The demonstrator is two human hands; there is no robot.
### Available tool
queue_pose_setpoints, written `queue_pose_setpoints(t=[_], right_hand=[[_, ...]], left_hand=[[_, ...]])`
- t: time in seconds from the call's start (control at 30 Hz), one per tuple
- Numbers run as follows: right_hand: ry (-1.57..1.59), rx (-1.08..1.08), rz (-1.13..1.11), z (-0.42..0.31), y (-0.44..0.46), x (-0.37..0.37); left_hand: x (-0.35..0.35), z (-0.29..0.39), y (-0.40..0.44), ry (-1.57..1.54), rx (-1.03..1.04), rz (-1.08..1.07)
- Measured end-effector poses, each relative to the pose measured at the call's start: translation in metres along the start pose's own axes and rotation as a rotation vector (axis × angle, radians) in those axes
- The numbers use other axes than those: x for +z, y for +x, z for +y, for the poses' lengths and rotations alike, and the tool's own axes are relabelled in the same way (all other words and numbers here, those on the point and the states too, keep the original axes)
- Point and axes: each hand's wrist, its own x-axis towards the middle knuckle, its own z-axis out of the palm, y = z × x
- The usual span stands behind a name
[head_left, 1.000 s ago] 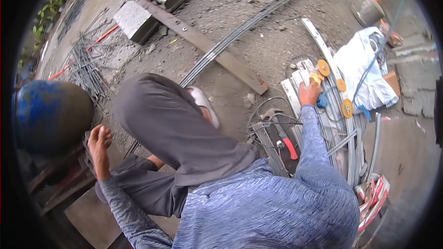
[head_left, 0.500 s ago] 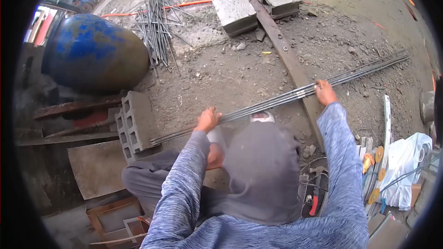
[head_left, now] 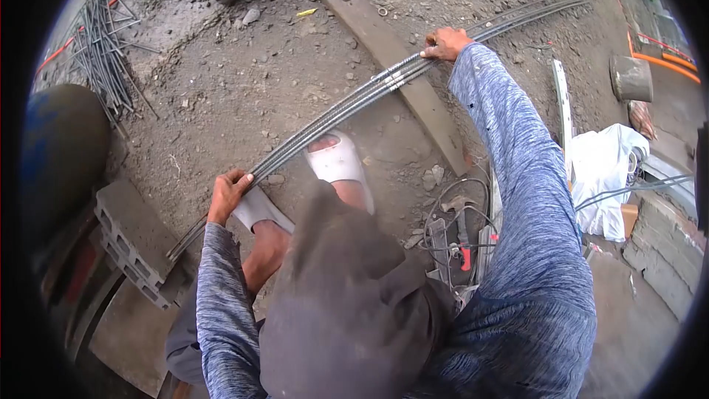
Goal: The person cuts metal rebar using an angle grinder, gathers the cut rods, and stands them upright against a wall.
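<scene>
Several long, thin steel rebars (head_left: 336, 111) lie side by side in one bundle, slanting from lower left to upper right above the ground. My left hand (head_left: 230, 196) is closed round the bundle near its lower left end. Further along, my right hand (head_left: 446, 44) grips the same rebars, where they pass over a wooden plank (head_left: 377, 33). The far ends fan out slightly at the upper right. Below the bundle are my feet in white slides (head_left: 340, 159).
A hollow concrete block (head_left: 136, 236) stands by the rebars' lower left end, near a dark barrel (head_left: 66, 148). Loose rods (head_left: 107, 44) are piled at upper left. A hammer (head_left: 461, 233) with a red grip lies among wires; a white bag (head_left: 605, 177) sits at right.
My view has swung to the right and downward, so the barrel and blocks sit further left or out of frame. Both hands still hold the rebars, which now bow slightly.
</scene>
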Motion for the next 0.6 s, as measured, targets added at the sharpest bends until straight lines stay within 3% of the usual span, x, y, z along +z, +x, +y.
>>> queue_pose_setpoints(t=[0.13,0.43,0.53,0.6], right_hand=[[0.074,-0.048,0.081,0.003,-0.008,-0.007],[-0.03,-0.084,0.127,0.007,-0.036,-0.038],[0.062,-0.126,0.216,0.01,-0.037,-0.048],[0.115,-0.163,0.275,0.012,-0.037,-0.048]], left_hand=[[-0.006,0.019,-0.002,-0.026,-0.11,0.027],[-0.025,0.047,-0.036,0.19,0.194,0.169],[-0.034,0.065,-0.057,0.163,0.238,0.19],[-0.045,0.084,-0.074,0.132,0.161,0.152]])
